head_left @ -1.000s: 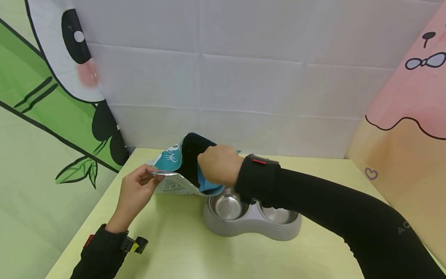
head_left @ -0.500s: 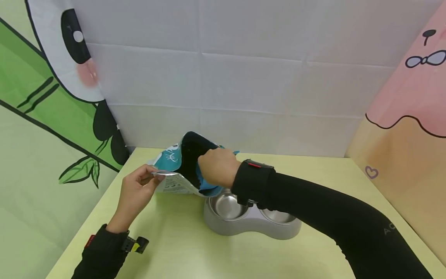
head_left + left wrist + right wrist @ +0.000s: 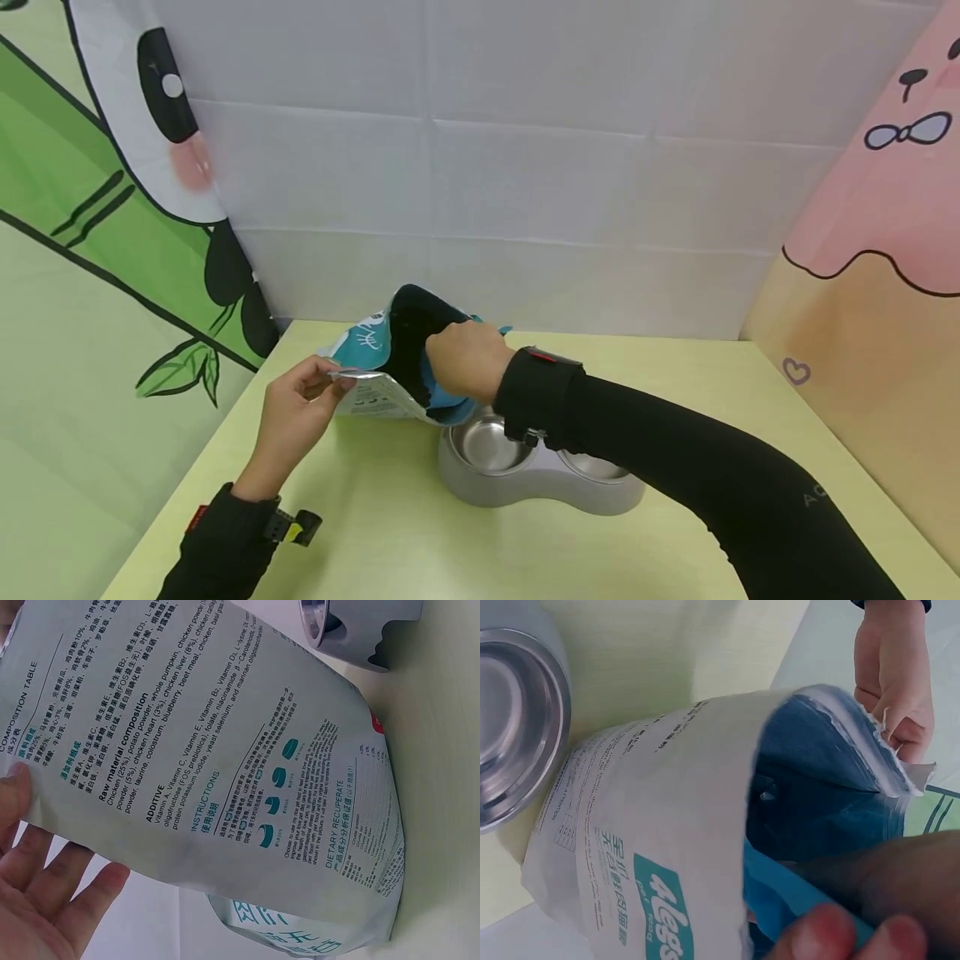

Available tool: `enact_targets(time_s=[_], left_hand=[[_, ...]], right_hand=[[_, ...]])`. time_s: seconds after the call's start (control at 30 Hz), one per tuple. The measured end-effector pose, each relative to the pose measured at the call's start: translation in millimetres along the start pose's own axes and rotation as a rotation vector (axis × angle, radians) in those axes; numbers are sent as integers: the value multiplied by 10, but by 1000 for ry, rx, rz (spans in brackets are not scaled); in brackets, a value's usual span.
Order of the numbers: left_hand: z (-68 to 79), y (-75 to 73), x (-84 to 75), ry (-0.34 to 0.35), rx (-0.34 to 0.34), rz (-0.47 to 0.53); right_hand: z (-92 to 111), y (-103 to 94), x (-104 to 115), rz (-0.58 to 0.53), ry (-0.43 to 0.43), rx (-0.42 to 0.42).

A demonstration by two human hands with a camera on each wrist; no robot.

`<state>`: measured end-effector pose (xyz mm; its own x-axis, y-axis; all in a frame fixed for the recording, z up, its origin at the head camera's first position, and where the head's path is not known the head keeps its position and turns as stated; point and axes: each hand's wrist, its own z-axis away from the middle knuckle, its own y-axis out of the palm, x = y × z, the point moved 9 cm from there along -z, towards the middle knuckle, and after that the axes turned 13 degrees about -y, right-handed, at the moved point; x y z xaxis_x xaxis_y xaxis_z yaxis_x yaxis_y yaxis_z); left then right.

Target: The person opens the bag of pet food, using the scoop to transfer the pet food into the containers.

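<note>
A white and teal pet food bag (image 3: 365,344) lies tilted on the table, its dark mouth facing right. My left hand (image 3: 298,408) pinches the bag's rim between thumb and fingers. Printed ingredient text covers the bag's side (image 3: 172,772) in the left wrist view. At the mouth, my right hand (image 3: 471,360) grips a blue scoop (image 3: 787,885), whose front end is inside the bag. What the scoop carries is hidden. A grey double pet bowl (image 3: 536,485) with steel dishes stands just right of the bag, partly under my right forearm.
The pale yellow table (image 3: 420,542) runs back to a white cloth backdrop (image 3: 540,192). Printed cloths with cartoon figures hang at left and right.
My right hand has shifted slightly at the bag's mouth, and the right forearm has swung a little down and left. The left hand keeps its place on the rim.
</note>
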<state>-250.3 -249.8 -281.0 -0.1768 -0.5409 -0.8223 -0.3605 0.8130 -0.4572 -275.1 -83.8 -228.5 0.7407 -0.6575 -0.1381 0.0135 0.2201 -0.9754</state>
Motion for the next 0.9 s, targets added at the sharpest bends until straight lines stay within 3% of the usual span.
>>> enact_targets(time_s=[0.9], left_hand=[[-3,-8,2,8,-6,-7]], right_hand=[[-194,58,35,-101,-16,-43]])
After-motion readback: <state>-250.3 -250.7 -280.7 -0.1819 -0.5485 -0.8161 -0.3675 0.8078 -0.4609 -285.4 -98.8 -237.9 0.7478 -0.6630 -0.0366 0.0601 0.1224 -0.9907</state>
